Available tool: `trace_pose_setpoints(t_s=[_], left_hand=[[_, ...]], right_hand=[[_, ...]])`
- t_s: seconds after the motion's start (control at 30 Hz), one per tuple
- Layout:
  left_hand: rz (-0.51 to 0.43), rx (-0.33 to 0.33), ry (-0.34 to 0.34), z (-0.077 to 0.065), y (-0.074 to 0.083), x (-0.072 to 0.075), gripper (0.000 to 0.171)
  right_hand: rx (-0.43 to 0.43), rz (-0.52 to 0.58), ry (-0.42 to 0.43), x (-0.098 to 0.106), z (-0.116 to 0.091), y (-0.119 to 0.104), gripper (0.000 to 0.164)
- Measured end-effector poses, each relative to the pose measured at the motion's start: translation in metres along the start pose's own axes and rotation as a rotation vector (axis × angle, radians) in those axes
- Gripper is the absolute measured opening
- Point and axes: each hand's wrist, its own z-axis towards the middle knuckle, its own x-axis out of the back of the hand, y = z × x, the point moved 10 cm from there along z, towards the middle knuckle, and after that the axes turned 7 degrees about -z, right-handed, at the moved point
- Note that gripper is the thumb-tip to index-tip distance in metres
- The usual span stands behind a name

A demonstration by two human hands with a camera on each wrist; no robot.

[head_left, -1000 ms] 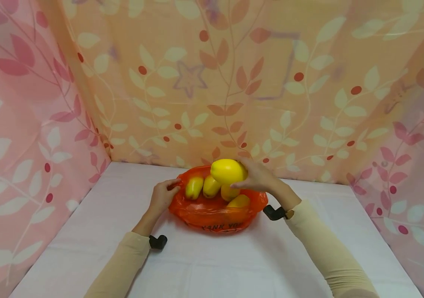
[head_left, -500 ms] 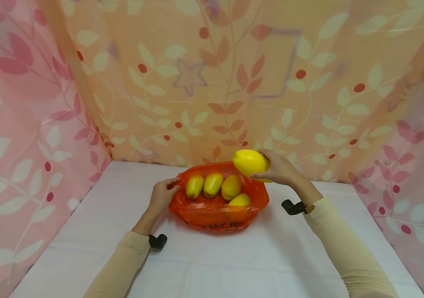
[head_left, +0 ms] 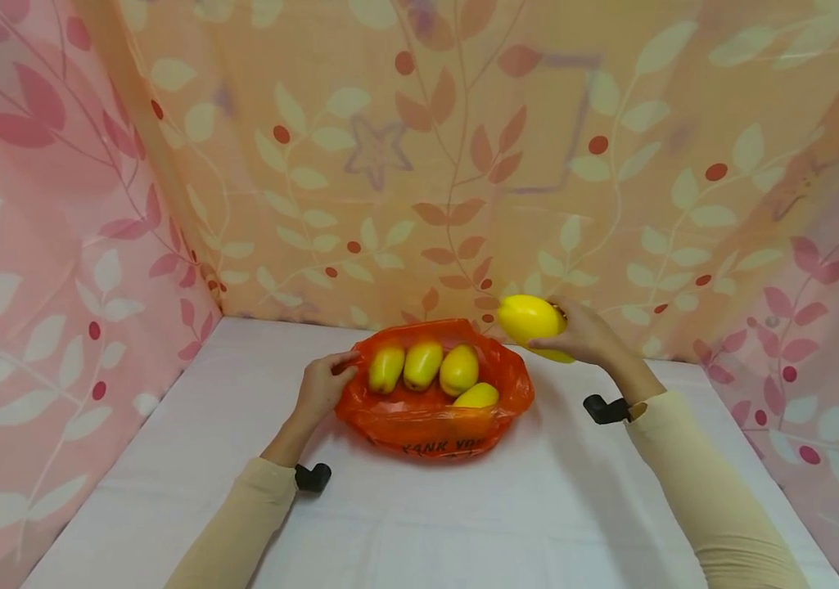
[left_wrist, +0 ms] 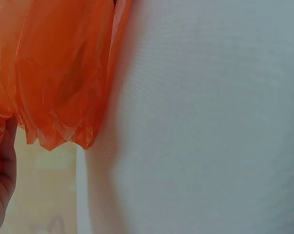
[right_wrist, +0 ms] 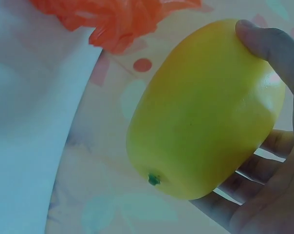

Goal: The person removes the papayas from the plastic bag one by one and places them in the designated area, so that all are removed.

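My left hand pinches the left rim of an orange plastic bag with black lettering on its front. The bag's mouth is spread wide. Inside lie several yellow mangoes, one of them partly behind the front wall. Above and beyond the bag's right end, my right hand grips a large yellow mango in the air. In the right wrist view a small green stem nub shows on this mango, with the thumb at one end and fingers underneath. Gathered orange plastic fills the left wrist view's upper left corner.
A white cloth-covered table carries the bag near its back edge. Floral curtains hang behind and on both sides. A black wrist mount sits at the left cuff, another at the right.
My right hand has carried the mango from over the bag out to the right and slightly up, uncovering the mangoes inside. The left hand has stayed at the bag's rim.
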Motion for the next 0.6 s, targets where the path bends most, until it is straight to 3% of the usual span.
trace_pose_setpoints(t_s=[0.43, 0.6], left_hand=[[-0.004, 0.004, 0.0, 0.0, 0.0, -0.001, 0.032], [-0.004, 0.005, 0.007, 0.0, -0.001, -0.001, 0.031]], right_hand=[[-0.104, -0.008, -0.03, -0.009, -0.002, 0.038, 0.091], [-0.105, -0.039, -0.026, -0.011, -0.001, 0.043, 0.088]])
